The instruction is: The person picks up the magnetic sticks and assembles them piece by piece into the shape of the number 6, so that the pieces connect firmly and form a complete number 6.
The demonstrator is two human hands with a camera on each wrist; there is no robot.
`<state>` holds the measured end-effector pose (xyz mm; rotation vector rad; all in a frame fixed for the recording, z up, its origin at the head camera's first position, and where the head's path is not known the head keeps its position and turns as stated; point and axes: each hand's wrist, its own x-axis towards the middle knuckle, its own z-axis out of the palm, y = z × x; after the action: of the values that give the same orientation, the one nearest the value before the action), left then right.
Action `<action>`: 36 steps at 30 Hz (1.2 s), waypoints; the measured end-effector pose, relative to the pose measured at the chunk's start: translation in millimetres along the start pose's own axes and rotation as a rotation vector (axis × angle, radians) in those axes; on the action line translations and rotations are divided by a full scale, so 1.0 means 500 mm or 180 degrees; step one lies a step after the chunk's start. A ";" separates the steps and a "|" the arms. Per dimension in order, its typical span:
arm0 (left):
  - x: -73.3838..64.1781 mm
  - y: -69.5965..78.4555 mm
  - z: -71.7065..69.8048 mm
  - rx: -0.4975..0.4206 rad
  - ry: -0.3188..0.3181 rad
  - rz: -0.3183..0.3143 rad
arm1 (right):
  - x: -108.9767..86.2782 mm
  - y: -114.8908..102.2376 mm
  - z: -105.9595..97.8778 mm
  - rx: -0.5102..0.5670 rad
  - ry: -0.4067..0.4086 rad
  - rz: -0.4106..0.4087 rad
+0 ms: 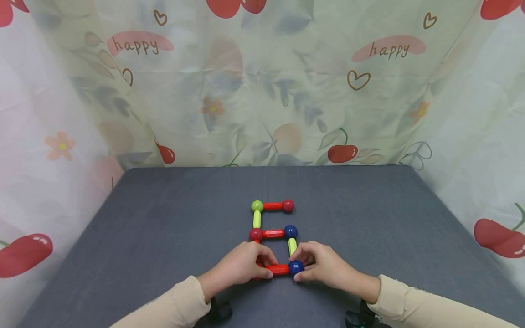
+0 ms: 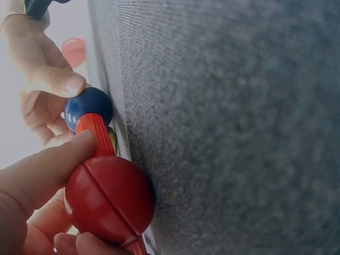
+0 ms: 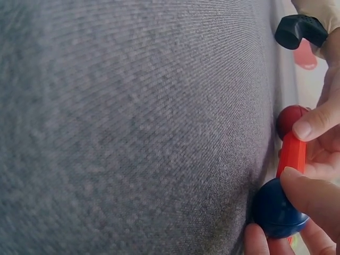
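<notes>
Magnetic building sticks and balls lie joined in a flat figure on the table. My left hand (image 1: 248,262) grips the front left corner, its thumb on the front red stick (image 1: 280,270) and its fingers round a red ball (image 2: 110,199) that the hand hides in the head view. At that stick's other end, my right hand (image 1: 328,266) pinches a blue ball (image 1: 296,268) between thumb and fingers. A yellow-green stick (image 1: 292,246) runs back from it to a second blue ball (image 1: 290,231). In the right wrist view the front stick (image 3: 291,154) meets the blue ball (image 3: 277,210).
Behind the hands, a red stick (image 1: 273,233) links the second blue ball to another red ball (image 1: 256,234). A yellow-green stick (image 1: 257,219) leads to a green ball (image 1: 257,206), then a red stick (image 1: 272,206) and dark red ball (image 1: 288,206). Patterned curtains (image 1: 258,91) surround the dark table (image 1: 184,205).
</notes>
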<state>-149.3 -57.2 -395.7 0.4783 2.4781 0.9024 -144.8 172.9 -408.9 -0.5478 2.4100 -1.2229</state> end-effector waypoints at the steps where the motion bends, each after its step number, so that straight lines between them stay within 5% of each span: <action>1: 0.000 0.000 0.000 0.0001 -0.0003 0.0007 | 0.000 0.000 -0.001 -0.0001 -0.0010 0.0022; 14: 0.002 -0.003 -0.004 -0.0056 -0.0046 0.0048 | 0.035 -0.011 -0.030 0.0205 -0.0276 0.0552; 23: 0.001 -0.005 -0.003 -0.0071 0.0000 0.0096 | 0.054 -0.014 -0.018 -0.0103 -0.0050 0.0392; 36: 0.004 -0.004 -0.001 -0.0056 -0.0008 0.0060 | 0.053 -0.013 -0.023 0.0097 -0.0093 0.0390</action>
<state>-151.6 -57.9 -397.5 0.4974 2.4653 0.9299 -172.0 163.9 -401.5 -0.3999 2.3589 -1.1896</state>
